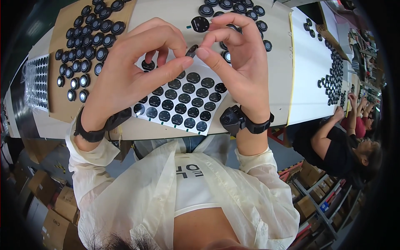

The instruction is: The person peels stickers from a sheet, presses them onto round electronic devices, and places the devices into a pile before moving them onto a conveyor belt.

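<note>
Over the table both my hands are raised close together. Thumb and index finger of my left hand [143,62] pinch a small dark round piece [192,51], seen nearly edge-on, and my right thumb touches its other side. At the fingertips of my right hand [243,58] is a black round sticker [200,24] with a small teal tab; its exact hold is partly hidden. Below my hands lies a white sheet [143,114] carrying rows of black round stickers [180,108]. Each wrist wears a black strap, with a small dark device on the right one [233,119].
Black round knob-like parts [87,40] stand in rows on brown cardboard [58,41] at left, with more [239,8] at the far side. A plastic-wrapped sticker sheet [36,83] lies far left. Rightward, a white surface [306,83] bears more parts; a person in black [321,141] sits there.
</note>
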{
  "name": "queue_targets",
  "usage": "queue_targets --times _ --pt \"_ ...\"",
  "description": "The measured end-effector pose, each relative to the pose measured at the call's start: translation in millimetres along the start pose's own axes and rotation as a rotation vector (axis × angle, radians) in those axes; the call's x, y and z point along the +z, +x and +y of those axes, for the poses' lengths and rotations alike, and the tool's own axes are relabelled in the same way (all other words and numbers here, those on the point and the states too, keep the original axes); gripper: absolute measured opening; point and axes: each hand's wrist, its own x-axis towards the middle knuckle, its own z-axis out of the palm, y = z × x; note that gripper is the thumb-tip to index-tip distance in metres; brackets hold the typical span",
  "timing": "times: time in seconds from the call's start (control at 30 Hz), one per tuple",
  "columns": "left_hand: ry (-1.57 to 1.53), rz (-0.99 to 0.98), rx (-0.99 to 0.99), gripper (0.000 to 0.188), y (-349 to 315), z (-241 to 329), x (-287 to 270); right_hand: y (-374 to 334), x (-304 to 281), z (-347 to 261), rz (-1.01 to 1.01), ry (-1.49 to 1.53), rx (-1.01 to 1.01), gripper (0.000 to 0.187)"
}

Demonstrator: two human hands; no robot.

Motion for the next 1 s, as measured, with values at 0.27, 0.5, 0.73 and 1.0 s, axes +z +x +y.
queue_targets --times 0.27,0.5,0.73,1.0 --pt "0.055 0.019 0.025 0.009 3 1 2 -2 -4 0 0.003 -0.013 0.002 0.047" --pt "0.073 0.028 0.058 0.008 7 1 5 0 -5 6 0.083 -0.103 0.015 0.048" --pt "0.203 0.022 -0.027 0.009 9 4 2 -3 -14 2 0.069 -0.088 -0.006 0.042" --pt "0.357 -0.13 0.155 0.015 18 11 44 -3 -54 -20 0.477 0.118 -0.028 0.037"
